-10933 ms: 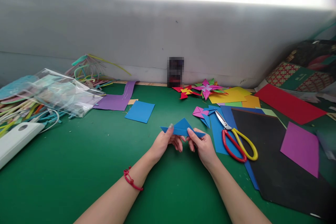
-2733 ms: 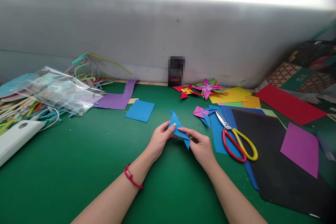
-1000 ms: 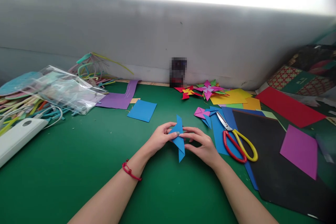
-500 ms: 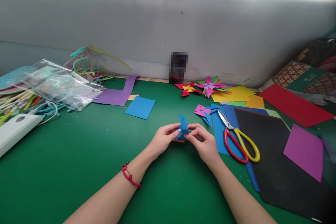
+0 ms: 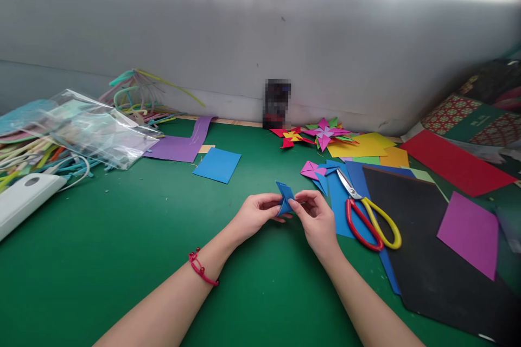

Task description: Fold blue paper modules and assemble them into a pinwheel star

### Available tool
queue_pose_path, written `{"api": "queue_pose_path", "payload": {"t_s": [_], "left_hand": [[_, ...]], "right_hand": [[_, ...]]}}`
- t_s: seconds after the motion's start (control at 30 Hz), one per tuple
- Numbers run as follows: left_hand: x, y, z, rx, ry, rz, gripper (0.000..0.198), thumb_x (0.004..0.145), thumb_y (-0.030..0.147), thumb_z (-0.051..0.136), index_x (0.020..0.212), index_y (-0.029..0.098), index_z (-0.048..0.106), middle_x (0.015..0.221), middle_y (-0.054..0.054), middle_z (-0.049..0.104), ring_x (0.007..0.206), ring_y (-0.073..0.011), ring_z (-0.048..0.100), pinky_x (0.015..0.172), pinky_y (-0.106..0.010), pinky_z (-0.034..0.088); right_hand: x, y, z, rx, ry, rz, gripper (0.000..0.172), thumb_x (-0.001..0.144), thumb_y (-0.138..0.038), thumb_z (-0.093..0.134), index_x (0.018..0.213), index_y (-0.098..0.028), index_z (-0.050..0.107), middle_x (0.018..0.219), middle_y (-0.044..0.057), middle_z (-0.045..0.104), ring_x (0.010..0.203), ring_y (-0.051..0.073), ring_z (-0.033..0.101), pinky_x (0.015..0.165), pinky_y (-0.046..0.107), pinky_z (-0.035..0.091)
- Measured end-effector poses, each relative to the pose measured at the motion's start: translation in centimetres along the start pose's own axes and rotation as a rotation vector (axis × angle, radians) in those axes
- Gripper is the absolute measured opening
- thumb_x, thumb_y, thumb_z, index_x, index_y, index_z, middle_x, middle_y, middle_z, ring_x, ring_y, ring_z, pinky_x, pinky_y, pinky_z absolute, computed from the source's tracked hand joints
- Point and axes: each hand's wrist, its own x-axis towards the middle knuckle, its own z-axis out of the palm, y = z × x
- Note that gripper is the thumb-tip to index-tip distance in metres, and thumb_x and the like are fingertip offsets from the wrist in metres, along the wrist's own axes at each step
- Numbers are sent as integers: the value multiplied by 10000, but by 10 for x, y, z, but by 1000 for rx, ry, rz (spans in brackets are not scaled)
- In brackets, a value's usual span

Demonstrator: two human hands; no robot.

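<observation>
A small folded piece of blue paper [image 5: 285, 195] is pinched between my two hands, above the green tabletop. My left hand [image 5: 258, 214] grips its lower left side, thumb in front and fingers behind. On its right edge my right hand [image 5: 315, 217] presses with the thumb; its other fingers curl behind the paper and are partly hidden. Just beyond the right hand lies a pink and blue folded paper piece [image 5: 312, 169]. Scissors [image 5: 364, 209] with one red and one yellow handle rest open to the right, over blue paper [image 5: 340, 211].
A blue paper square [image 5: 217, 165] and purple paper [image 5: 173, 149] lie back left. Folded paper flowers [image 5: 323, 134] stand near the wall. Black sheets [image 5: 415, 227], purple paper [image 5: 470, 233] and red paper [image 5: 458, 162] cover the right. A white device [image 5: 30, 203] sits left.
The folded blue paper has turned and tilted between my fingers. My right thumb has shifted up onto its front face; my left hand keeps its hold.
</observation>
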Motion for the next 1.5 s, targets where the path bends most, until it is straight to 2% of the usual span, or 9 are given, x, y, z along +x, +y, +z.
{"api": "queue_pose_path", "payload": {"t_s": [0.2, 0.33, 0.47, 0.57, 0.7, 0.87, 1.0, 1.23, 1.5], "left_hand": [[-1, 1, 3, 48, 52, 5, 313, 759, 316, 563, 994, 117, 621, 899, -96, 643, 757, -202, 625, 709, -340, 513], [-4, 5, 6, 177, 118, 72, 338, 807, 395, 464, 842, 111, 643, 760, -59, 597, 644, -155, 586, 650, -298, 503], [-4, 7, 6, 424, 277, 234, 274, 774, 378, 522, 696, 138, 628, 748, -38, 553, 685, -131, 527, 624, -217, 446], [-2, 5, 5, 389, 341, 249, 215, 755, 355, 552, 753, 148, 613, 789, -34, 559, 722, -134, 532, 640, -210, 439], [0, 2, 1, 263, 351, 167, 195, 726, 345, 584, 747, 151, 592, 678, -5, 577, 665, -132, 554, 650, -226, 449], [1, 1, -1, 229, 343, 168, 194, 717, 341, 594, 703, 147, 589, 640, -2, 587, 635, -131, 565, 639, -229, 457], [1, 1, 0, 219, 343, 167, 200, 713, 342, 598, 705, 142, 597, 647, -9, 592, 634, -137, 569, 637, -237, 468], [-1, 5, 1, 215, 342, 137, 176, 696, 314, 620, 672, 140, 607, 598, 1, 592, 597, -132, 571, 603, -233, 465], [-2, 6, 3, 190, 333, 123, 166, 694, 303, 622, 687, 138, 605, 607, 0, 590, 596, -133, 574, 597, -236, 469]], "right_hand": [[1, -1, 0, -30, -13, -6, 184, 726, -316, 633, 851, -199, 565, 750, 25, 584, 707, 167, 576, 655, 298, 496], [-1, -3, 1, -47, -23, -20, 186, 730, -311, 630, 864, -202, 561, 749, 27, 581, 714, 171, 573, 682, 319, 494], [-3, -4, 2, -38, -62, -19, 175, 736, -308, 624, 859, -203, 558, 752, 26, 578, 705, 165, 568, 677, 316, 495], [-2, -3, 3, -35, -84, -16, 171, 732, -310, 627, 841, -198, 558, 755, 28, 580, 698, 162, 568, 667, 310, 497], [-2, -3, 3, -36, -77, -6, 169, 720, -300, 640, 823, -200, 551, 741, 15, 575, 692, 156, 569, 654, 289, 493], [-3, -3, 2, -41, -128, 42, 206, 730, -310, 627, 891, -203, 555, 695, 11, 571, 671, 162, 570, 652, 298, 492], [-3, -3, 3, -21, -178, 48, 222, 757, -339, 585, 928, -199, 560, 784, 39, 584, 738, 178, 578, 649, 289, 498], [-6, -10, 0, -125, -275, 34, 155, 805, -333, 521, 740, -195, 548, 650, -15, 534, 527, 115, 488, 503, 229, 409], [-6, -10, -1, -129, -260, 2, 154, 803, -286, 526, 681, -196, 500, 609, -29, 475, 532, 112, 457, 508, 224, 377]]}}
